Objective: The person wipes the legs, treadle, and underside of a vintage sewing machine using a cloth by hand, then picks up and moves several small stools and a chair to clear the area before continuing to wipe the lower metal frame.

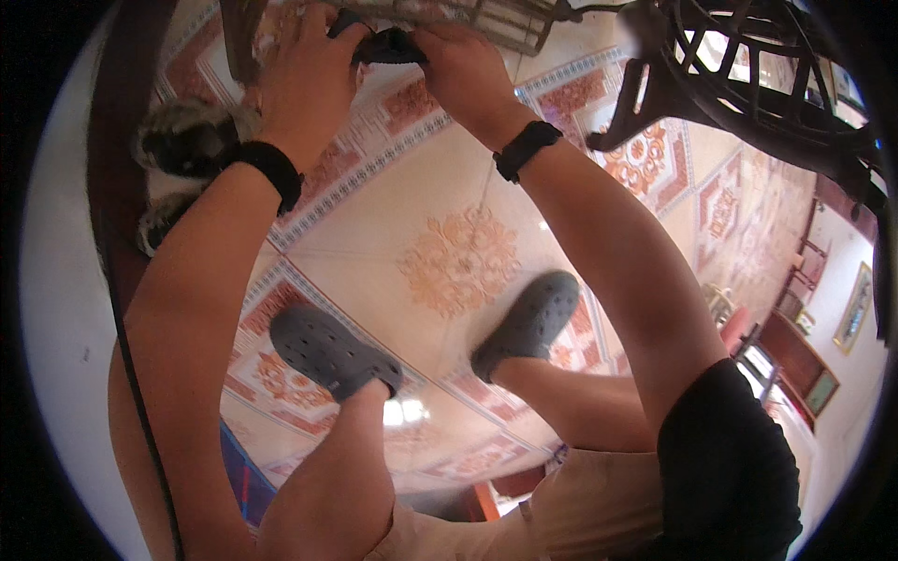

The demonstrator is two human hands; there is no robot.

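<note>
At the top of the head view, my left hand (316, 84) and my right hand (463, 73) both grip a small black object (389, 48) from its two sides. It looks soft or flexible, but its exact kind cannot be made out, and my fingers hide its ends. Just beyond it is a pale slatted frame (508, 24), cut off by the picture's upper edge. A black band circles each of my wrists.
Dark-and-light blurred items (188, 140), perhaps shoes, lie left of my left wrist. A black open-ribbed frame (751, 70) with a leg stands at upper right. My feet, in grey clogs (326, 350), rest on the patterned tile floor (456, 263). A white wall runs along the left.
</note>
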